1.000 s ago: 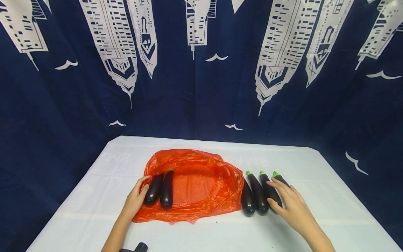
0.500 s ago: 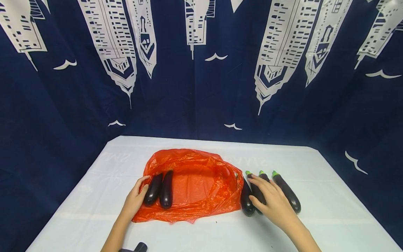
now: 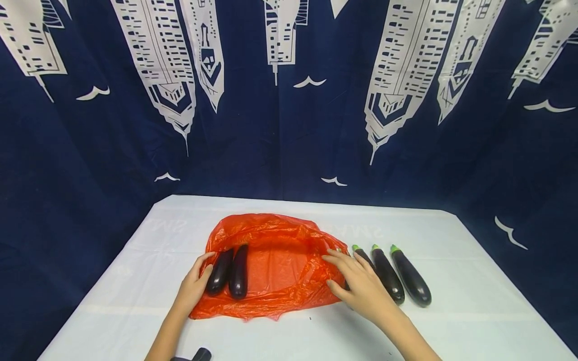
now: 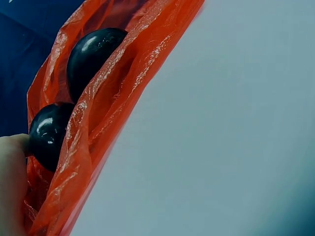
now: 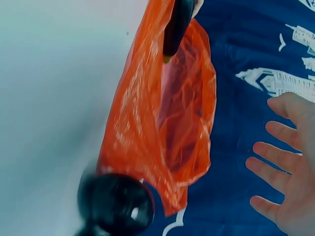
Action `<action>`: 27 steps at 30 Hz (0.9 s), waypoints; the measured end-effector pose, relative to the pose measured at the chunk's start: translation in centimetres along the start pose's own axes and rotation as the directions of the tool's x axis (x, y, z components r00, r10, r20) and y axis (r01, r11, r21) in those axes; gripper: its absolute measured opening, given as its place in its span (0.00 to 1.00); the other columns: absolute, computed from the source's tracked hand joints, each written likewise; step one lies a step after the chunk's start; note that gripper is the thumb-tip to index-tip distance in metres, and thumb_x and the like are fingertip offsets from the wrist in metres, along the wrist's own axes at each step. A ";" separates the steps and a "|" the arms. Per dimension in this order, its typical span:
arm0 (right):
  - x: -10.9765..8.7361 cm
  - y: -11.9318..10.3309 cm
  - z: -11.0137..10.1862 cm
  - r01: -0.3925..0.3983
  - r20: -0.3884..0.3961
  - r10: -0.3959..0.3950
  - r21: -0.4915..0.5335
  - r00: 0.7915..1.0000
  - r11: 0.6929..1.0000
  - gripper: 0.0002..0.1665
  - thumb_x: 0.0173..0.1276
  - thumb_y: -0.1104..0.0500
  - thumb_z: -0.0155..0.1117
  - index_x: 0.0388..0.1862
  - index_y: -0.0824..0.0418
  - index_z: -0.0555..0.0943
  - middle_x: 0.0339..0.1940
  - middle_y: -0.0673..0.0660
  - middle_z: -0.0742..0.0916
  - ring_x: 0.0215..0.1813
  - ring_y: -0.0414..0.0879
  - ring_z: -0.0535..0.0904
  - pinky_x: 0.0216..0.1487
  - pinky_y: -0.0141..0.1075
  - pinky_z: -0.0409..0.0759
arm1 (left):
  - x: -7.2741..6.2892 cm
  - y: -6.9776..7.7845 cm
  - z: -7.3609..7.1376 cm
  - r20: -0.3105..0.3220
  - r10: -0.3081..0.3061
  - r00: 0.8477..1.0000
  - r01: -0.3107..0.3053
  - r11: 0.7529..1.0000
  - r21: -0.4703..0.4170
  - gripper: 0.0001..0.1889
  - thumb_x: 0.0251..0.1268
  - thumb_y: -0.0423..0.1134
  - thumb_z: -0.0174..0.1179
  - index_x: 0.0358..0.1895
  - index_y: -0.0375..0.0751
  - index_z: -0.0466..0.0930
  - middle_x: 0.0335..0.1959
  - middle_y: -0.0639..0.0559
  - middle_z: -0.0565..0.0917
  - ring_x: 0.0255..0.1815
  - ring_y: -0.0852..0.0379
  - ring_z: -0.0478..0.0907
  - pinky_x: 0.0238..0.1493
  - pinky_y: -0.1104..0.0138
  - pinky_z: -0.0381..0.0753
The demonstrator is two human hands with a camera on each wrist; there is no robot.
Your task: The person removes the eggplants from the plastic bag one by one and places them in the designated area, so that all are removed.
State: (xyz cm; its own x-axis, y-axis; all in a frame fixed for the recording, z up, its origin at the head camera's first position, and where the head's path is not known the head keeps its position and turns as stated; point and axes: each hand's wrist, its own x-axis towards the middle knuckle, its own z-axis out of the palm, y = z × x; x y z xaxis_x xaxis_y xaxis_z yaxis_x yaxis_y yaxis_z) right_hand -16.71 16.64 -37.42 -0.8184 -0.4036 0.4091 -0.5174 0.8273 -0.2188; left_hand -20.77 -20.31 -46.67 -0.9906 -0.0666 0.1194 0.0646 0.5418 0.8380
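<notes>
A thin orange-red plastic bag [image 3: 282,263] lies spread with its mouth facing up. Inside its left part, two dark eggplants [image 3: 239,273] lie side by side. My left hand [image 3: 193,286] holds the bag's left edge, its thumb against the outer eggplant [image 4: 48,135] in the left wrist view. Over the bag's right edge hovers my right hand [image 3: 361,291], fingers spread and holding nothing. Another eggplant is mostly hidden beneath this hand. Just right of it lie three more eggplants with green stem ends, the outermost eggplant [image 3: 411,276] fully visible.
Everything rests on a white-covered table [image 3: 469,321]. A navy curtain [image 3: 280,135] printed with white buildings and birds hangs behind it. At the front edge, by my left forearm, a small black object [image 3: 201,354] pokes into view.
My right hand has swept left from the outer eggplants, across the row, to the bag's right edge, uncovering the right-hand eggplants. My left hand and the bag have stayed in place.
</notes>
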 end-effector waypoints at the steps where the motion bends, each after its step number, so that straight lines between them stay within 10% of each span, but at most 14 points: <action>1: 0.1 -0.2 0.1 0.007 0.000 -0.007 0.002 1.000 1.000 0.27 0.57 0.52 0.64 0.57 0.52 0.72 0.62 0.51 0.76 0.65 0.47 0.69 0.67 0.51 0.57 | 0.0 0.0 0.0 -0.003 0.002 1.000 -0.002 1.000 0.002 0.22 0.70 0.52 0.42 0.64 0.50 0.61 0.65 0.37 0.65 0.66 0.35 0.60 0.61 0.37 0.56; 27: 4.0 -6.4 3.7 0.137 0.088 -0.147 0.110 0.985 0.984 0.27 0.62 0.49 0.58 0.60 0.51 0.70 0.64 0.50 0.73 0.65 0.46 0.68 0.68 0.52 0.59 | 0.0 0.0 0.0 -0.004 0.005 1.000 -0.005 1.000 0.021 0.23 0.70 0.53 0.41 0.64 0.50 0.61 0.65 0.36 0.64 0.66 0.34 0.60 0.61 0.38 0.56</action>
State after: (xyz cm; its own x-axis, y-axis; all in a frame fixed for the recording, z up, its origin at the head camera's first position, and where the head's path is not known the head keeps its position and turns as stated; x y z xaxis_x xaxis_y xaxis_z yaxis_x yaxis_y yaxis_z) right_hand -17.57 8.33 -37.65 -0.7525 -0.5532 0.3574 -0.6487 0.7163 -0.2572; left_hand -20.79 -20.33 -46.61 -0.9898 -0.0674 0.1256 0.0667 0.5596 0.8261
